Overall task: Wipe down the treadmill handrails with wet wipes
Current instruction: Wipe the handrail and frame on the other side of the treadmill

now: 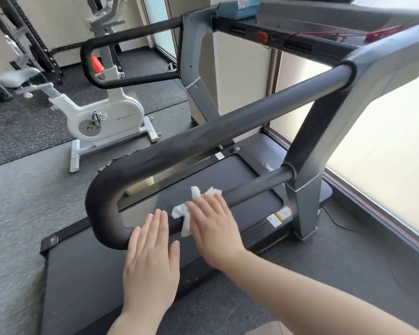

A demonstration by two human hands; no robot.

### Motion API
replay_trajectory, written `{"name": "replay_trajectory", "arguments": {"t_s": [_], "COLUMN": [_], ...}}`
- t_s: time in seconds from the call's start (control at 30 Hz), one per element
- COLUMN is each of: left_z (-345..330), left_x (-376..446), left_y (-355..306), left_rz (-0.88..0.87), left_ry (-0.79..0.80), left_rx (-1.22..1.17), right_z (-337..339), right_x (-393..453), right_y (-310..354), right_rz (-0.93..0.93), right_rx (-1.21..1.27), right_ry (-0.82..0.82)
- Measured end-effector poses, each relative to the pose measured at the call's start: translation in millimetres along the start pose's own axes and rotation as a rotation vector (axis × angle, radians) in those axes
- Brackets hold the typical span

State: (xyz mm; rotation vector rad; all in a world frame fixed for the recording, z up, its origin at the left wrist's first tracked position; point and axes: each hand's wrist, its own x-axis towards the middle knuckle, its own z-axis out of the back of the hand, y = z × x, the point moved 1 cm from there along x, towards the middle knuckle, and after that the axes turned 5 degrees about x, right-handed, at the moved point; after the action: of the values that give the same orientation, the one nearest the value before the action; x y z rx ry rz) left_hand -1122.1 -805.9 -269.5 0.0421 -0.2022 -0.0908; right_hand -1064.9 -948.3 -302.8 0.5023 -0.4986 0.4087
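Near handrail [203,139] of the treadmill, a padded loop with an upper bar and a lower bar joined by a curved end. The right hand [213,228] lies flat, fingers straight, pressing a crumpled white wet wipe [183,213] against the lower bar; the wipe bunches out above and to the left of the fingers, so the palm, not a pinch, appears to drive it along the bar. The left hand [150,257] is released and flat, fingertips touching the lower bar just beside the bend, probably to steady the body; it holds nothing. It lies in the wipe's path toward the curved end. The far handrail [131,36] lies well apart across the running belt [111,274]. A blue pack [237,7], likely the wipe supply, rests on the console [300,22], beside a red safety cord [324,35]. A white exercise bike [99,114] stands on the floor mat beyond, clear of the work.
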Motion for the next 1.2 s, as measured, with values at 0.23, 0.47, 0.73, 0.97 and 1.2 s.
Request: {"name": "replay_trajectory", "arguments": {"t_s": [0.23, 0.47, 0.73, 0.97, 1.2], "left_z": [-2.1, -13.5, -17.8, -17.9, -16.0], "left_x": [4.2, 38.2, 36.4, 34.2, 34.5], "left_y": [-5.5, -28.6, -33.2, -36.4, -40.1], "left_rz": [0.046, 0.037, 0.086, 0.059, 0.062], "left_ry": [0.001, 0.018, 0.005, -0.058, -0.029], "left_rx": [-0.007, -0.03, 0.003, 0.065, 0.084], "right_z": [20.9, 27.7, 40.6, 39.7, 24.4], "right_x": [-9.1, -6.4, 1.5, -29.1, -22.3], "right_y": [-90.1, -53.3, -118.5, -160.3, -81.8], "right_rz": [-0.286, -0.038, -0.412, -0.321, 0.004], "right_rx": [0.086, 0.131, 0.132, 0.157, 0.172], "right_ry": [-0.19, -0.035, -0.307, -0.313, -0.082]}}
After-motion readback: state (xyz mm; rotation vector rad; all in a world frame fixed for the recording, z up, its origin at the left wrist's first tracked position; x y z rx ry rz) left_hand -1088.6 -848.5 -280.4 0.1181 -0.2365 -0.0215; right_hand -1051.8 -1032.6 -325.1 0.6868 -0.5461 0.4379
